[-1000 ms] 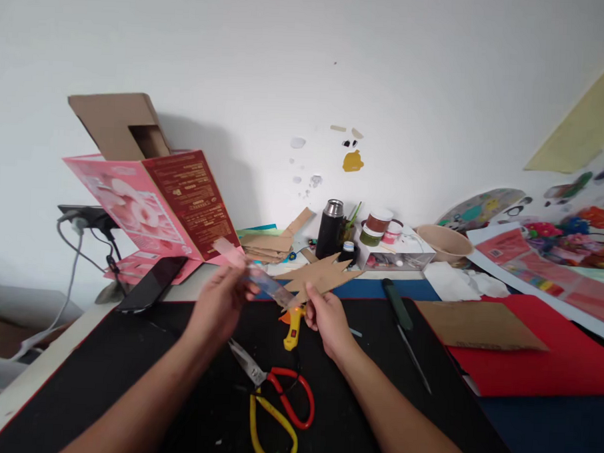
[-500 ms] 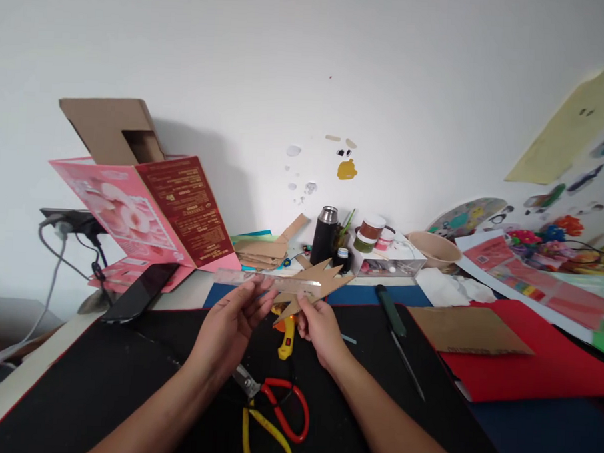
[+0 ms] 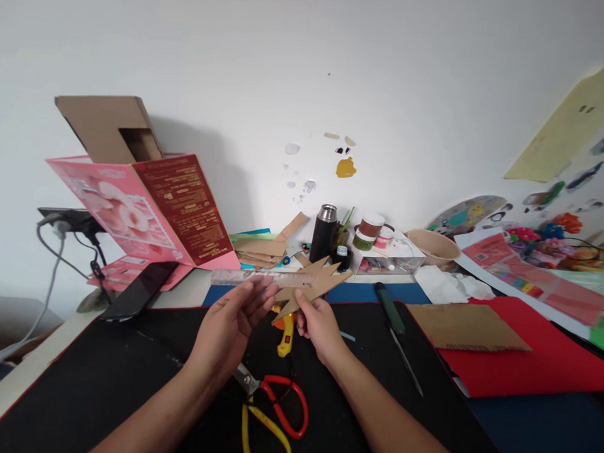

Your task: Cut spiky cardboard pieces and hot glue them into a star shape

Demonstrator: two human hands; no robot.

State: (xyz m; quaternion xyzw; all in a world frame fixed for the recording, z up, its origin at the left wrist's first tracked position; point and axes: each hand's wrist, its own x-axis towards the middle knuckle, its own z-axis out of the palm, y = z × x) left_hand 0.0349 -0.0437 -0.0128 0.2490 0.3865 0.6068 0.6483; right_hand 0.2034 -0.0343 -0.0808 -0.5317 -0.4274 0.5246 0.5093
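Note:
Between the thumb and fingers of my left hand (image 3: 232, 317) is a clear plastic ruler (image 3: 230, 277). It extends rightward to the spiky piece of cardboard (image 3: 319, 281), its right end overlapping the cardboard. My right hand (image 3: 320, 327) pinches that cardboard by its lower part, thumb on top. Just beneath both, a yellow hot glue gun (image 3: 286, 339) lies partly hidden by the cardboard. Closer to me are scissors (image 3: 277, 402) with one red and one yellow handle, lying on the black mat (image 3: 370, 383).
A green-handled pointed tool (image 3: 395, 317) and brown cardboard on a red sheet (image 3: 551, 364) lie to the right. At the back stand a black flask (image 3: 324, 237) and paint jars (image 3: 369, 229). A pink box (image 3: 132, 212) and a phone (image 3: 142, 291) are left.
The ruler has shifted slightly left and its glare has lessened. Both hands keep nearly the same place and hold.

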